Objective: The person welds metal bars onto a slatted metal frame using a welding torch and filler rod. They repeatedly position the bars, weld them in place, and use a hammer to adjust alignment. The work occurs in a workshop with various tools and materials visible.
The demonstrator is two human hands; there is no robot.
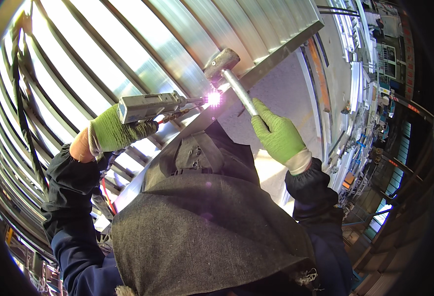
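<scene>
My left hand (115, 129), in a green coated work glove, is closed around a boxy welding gun (148, 106). Its nozzle points right, at a glaring pinkish-white welding arc (213, 98) on the edge rail (193, 124) of a slatted metal panel. The glare hides the joint itself. In the matching glove, my right hand (279, 137) grips the metal handle (241, 92) of a mallet. The worn mallet head (222, 66) sits just above the arc, against or very near the panel's corner area; contact cannot be told.
Parallel metal slats (187, 48) spread across the upper left, with a dark cable (22, 107) hanging over them. A red hose (108, 196) runs below my left arm. A dark cloth apron or hood flap (209, 229) covers my front. Stacked metal profiles (355, 85) lie at right.
</scene>
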